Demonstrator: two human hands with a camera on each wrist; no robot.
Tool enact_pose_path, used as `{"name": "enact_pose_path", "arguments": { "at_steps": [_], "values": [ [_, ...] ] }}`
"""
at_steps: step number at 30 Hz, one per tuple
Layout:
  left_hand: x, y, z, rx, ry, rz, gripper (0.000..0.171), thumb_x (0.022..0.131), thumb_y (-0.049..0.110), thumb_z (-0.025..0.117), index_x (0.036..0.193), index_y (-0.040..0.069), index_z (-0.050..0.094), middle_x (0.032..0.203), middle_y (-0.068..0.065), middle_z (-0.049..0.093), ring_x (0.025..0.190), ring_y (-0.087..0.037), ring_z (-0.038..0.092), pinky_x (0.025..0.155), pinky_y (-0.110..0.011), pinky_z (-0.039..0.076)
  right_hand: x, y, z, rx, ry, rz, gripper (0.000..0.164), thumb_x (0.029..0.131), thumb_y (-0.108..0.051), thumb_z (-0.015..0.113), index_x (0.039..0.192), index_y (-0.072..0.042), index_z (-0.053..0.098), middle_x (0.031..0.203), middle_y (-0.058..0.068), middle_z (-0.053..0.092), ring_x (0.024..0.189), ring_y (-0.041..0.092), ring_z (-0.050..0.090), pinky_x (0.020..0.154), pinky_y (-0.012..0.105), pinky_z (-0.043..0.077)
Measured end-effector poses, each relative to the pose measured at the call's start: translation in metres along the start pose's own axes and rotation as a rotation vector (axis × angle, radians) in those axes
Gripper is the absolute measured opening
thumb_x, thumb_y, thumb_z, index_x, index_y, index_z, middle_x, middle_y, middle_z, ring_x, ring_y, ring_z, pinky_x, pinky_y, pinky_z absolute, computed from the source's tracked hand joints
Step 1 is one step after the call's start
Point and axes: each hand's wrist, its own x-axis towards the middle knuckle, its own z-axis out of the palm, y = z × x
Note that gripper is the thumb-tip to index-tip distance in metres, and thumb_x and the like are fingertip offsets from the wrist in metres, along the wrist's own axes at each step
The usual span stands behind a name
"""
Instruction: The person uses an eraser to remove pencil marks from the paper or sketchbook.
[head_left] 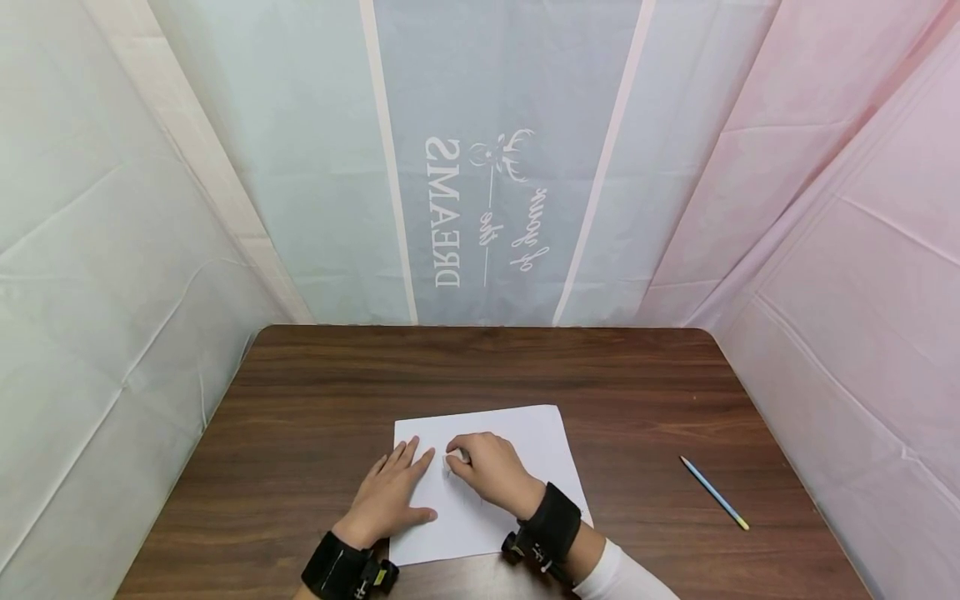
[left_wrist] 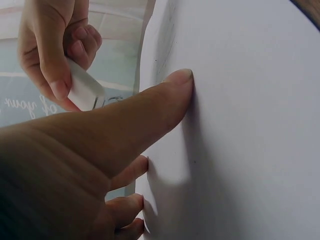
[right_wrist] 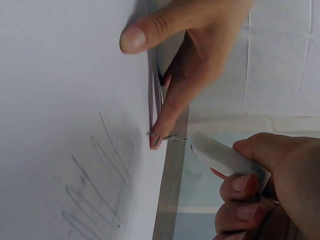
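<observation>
A sheet of white paper [head_left: 525, 433] lies on the wooden table. My left hand [head_left: 390, 496] rests on its left part with fingers spread and thumb pointing right. My right hand [head_left: 495, 471] pinches a white eraser [right_wrist: 225, 156] between thumb and fingers, a little right of the left fingertips. In the right wrist view, the eraser's worn end is lifted off the sheet. Grey zigzag pencil strokes [right_wrist: 95, 180] run across the paper there, with smudges around them. Dark eraser crumbs [right_wrist: 157, 137] show by the left index fingertip.
A blue pencil [head_left: 715, 493] with a yellow end lies on the brown table [head_left: 330, 375], to the right of the paper. Fabric curtains [head_left: 337, 167] hang behind the table and along both sides. Both wrists wear black camera straps [head_left: 553, 521].
</observation>
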Motion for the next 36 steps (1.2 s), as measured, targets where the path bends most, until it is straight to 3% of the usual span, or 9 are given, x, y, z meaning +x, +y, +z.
{"name": "enact_pose_path", "arguments": {
  "at_steps": [10, 20, 30, 36],
  "values": [
    [-0.001, -0.001, 0.002, -0.013, 0.003, 0.007, 0.09, 0.073, 0.044, 0.088, 0.149, 0.011, 0.051, 0.161, -0.023, 0.037, 0.15, -0.045, 0.033, 0.116, -0.07, 0.029, 0.004, -0.003, 0.014, -0.014, -0.036, -0.002, 0.019, 0.096, -0.023, 0.068, 0.106, -0.011, 0.079, 0.084, -0.003, 0.076, 0.059, -0.001, 0.047, 0.055, 0.017, 0.04],
    [-0.001, -0.003, 0.004, -0.012, 0.012, 0.009, 0.09, 0.074, 0.043, 0.088, 0.149, 0.011, 0.051, 0.162, -0.022, 0.036, 0.15, -0.045, 0.033, 0.116, -0.069, 0.029, 0.004, 0.006, 0.027, -0.05, -0.039, -0.001, 0.017, 0.095, -0.023, 0.069, 0.102, -0.012, 0.08, 0.098, 0.0, 0.079, 0.083, 0.009, 0.07, 0.067, 0.024, 0.054],
    [0.0, -0.003, 0.004, -0.008, 0.007, -0.003, 0.091, 0.073, 0.043, 0.089, 0.15, 0.012, 0.05, 0.162, -0.022, 0.036, 0.15, -0.045, 0.033, 0.117, -0.069, 0.029, 0.006, 0.011, 0.029, -0.009, -0.029, 0.03, 0.014, 0.088, -0.019, 0.073, 0.097, -0.009, 0.08, 0.093, 0.003, 0.079, 0.073, 0.006, 0.063, 0.066, 0.023, 0.052],
    [0.0, -0.002, 0.004, -0.013, 0.006, -0.002, 0.091, 0.073, 0.043, 0.088, 0.15, 0.012, 0.05, 0.162, -0.022, 0.036, 0.15, -0.045, 0.033, 0.117, -0.069, 0.028, 0.006, 0.013, 0.031, -0.003, -0.032, 0.045, 0.014, 0.088, -0.018, 0.074, 0.097, -0.009, 0.08, 0.093, 0.004, 0.079, 0.078, 0.01, 0.068, 0.069, 0.026, 0.054]
  ]
}}
